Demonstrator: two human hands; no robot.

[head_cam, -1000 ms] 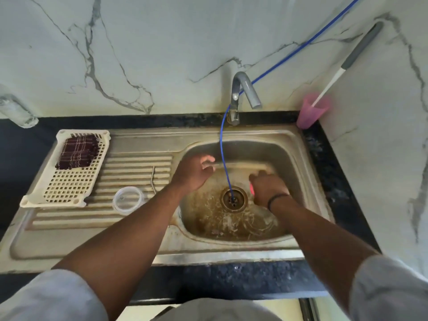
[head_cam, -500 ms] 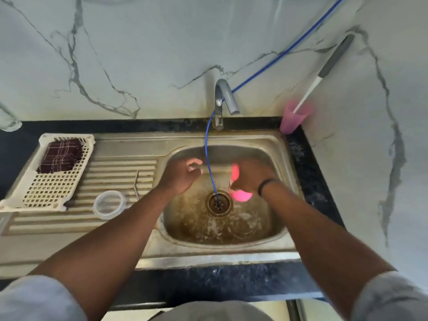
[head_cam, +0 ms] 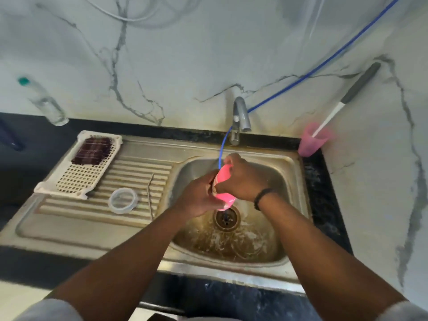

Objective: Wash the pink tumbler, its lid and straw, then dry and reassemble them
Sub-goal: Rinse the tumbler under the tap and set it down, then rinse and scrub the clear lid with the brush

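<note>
Head view: above the sink's drain [head_cam: 226,217], both hands grip the pink tumbler [head_cam: 222,188], left hand [head_cam: 201,197] wrapped around one side, right hand [head_cam: 243,179] the other (lid [head_cam: 123,200] and straw [head_cam: 150,193] lie left of the drain).

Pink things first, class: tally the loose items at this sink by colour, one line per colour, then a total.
Pink: 2, the tumbler gripped by both hands, and the cup by the wall.
Clear: 1, the lid.
Metal: 1, the straw.
Cream: 1, the basket.
Maroon: 1, the cloth.
Total: 6
</note>
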